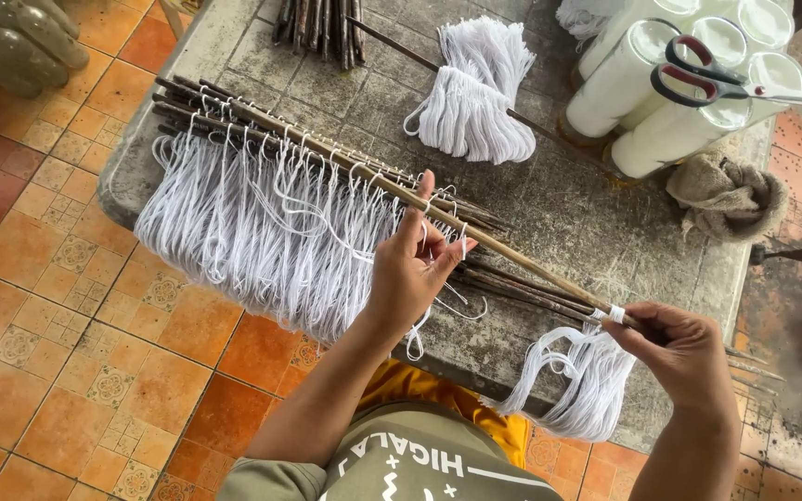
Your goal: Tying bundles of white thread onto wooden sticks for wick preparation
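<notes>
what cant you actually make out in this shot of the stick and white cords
Head view only:
- Near end of the stick: hidden inside the right hand.
- Left hand: its fingertips cover the cord loop it works, so the knot cannot be seen.
- Cord bundle: its lower end drops behind the table edge.
- Scissors tip: too thin to tell open or shut.

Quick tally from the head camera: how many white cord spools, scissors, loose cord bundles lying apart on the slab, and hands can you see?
White cord spools: 5
Scissors: 1
Loose cord bundle: 1
Hands: 2, left hand and right hand
Total: 9
</notes>
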